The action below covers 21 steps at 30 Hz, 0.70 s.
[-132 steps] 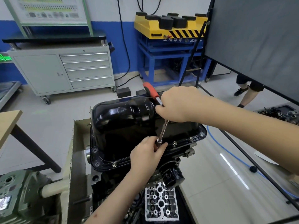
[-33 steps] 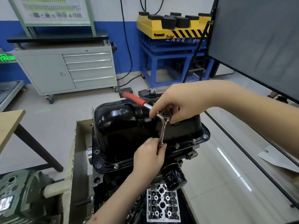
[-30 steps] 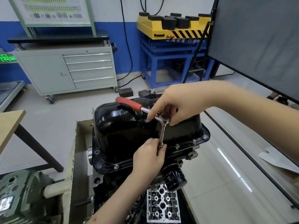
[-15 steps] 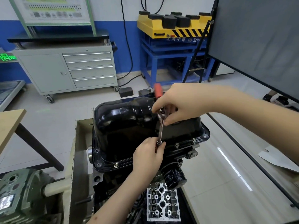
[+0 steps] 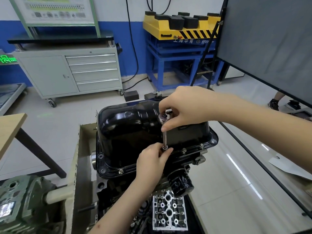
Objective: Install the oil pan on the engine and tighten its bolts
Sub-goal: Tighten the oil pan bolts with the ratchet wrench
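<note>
A glossy black oil pan (image 5: pixel 133 130) sits upside-up on the engine block (image 5: pixel 114 188), with several bolts (image 5: pixel 184 150) along its near flange. My right hand (image 5: pixel 182 107) grips the ratchet head (image 5: pixel 163 118) from above; the handle is hidden behind the hand. A thin extension bar (image 5: pixel 164 139) runs down from the head to the flange. My left hand (image 5: pixel 154 159) pinches the socket end (image 5: pixel 164 147) of the bar at a bolt on the near edge.
A black oil filter (image 5: pixel 180 183) juts out under the flange, above a cylinder head (image 5: pixel 168 215). A cardboard box wall (image 5: pixel 76 166) stands left of the engine, a wooden table (image 5: pixel 10 125) further left. A grey tool cabinet (image 5: pixel 70 71) and blue-yellow lift stand (image 5: pixel 179 48) lie behind; a person's feet (image 5: pixel 276 103) at right.
The red ratchet handle swung from pointing left, round to the far side, and is now hidden behind my right hand. My left hand kept hold of the socket end.
</note>
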{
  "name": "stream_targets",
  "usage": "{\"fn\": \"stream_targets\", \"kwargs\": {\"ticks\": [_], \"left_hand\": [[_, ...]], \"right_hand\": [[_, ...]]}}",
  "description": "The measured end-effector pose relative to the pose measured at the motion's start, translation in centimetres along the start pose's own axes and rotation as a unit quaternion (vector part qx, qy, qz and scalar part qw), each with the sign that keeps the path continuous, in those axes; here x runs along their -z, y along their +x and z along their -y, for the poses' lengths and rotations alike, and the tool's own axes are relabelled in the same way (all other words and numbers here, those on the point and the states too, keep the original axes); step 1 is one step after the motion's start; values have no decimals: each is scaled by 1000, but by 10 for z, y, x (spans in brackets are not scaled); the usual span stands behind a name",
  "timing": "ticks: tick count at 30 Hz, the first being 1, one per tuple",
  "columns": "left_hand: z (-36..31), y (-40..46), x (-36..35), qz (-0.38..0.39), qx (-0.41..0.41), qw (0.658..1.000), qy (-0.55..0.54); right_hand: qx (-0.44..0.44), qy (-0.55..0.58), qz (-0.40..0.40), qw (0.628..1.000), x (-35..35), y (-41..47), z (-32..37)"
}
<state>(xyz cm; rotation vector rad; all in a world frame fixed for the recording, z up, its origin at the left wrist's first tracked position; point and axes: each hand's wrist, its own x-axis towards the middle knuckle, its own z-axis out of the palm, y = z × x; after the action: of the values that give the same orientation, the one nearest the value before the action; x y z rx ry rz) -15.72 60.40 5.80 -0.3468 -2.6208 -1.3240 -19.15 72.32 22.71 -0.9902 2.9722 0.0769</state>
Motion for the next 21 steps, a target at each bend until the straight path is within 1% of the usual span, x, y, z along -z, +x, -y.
{"fn": "stream_targets", "kwargs": {"ticks": [4,7,9,13,15,18,21], "left_hand": [[-2,0,-3,-4,-32,999,17],[-1,1,-5,-3,-36,999,20],[1,1,-4,-5,-32,999,16],[1,-1,-1,-4,-7,1000,-7],[-1,0,0,0,5,1000,-5],[-1,2,-1,1,1,1000,24],[-1,2,-3,1,-21,998,53]], "right_hand": [[14,86,63,994,9,-3,-3],[26,106,71,992,10,-3,-3],[24,84,66,994,10,-2,-2],[-13,-51,8,999,7,3,0],[-29,-78,-8,997,2,3,1],[-21,-37,-13,999,0,-1,1],[-5,53,50,997,10,-3,-2]]}}
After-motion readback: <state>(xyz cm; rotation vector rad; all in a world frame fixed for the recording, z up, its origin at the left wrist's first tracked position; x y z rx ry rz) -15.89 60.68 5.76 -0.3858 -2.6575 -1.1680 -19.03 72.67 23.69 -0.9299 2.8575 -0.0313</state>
